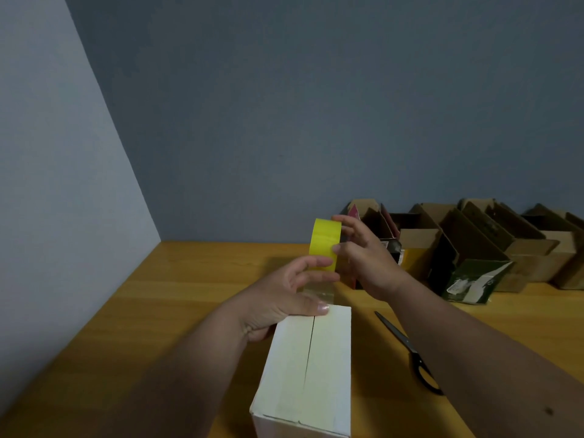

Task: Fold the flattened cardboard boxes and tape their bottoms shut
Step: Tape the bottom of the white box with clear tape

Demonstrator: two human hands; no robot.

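My right hand (360, 251) grips the yellow tape roll (325, 243) by its side, holding it above the far end of the white box (306, 371). My left hand (284, 295) presses its thumb on the box's far edge, at the seam between the flaps, fingers curled by the strip of tape (319, 290). Scissors (407, 352) lie right of the box on the table (177, 295); folded boxes (467, 248) line the wall.

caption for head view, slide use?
Right hand holds yellow tape roll above white box; left hand steadies its seam.
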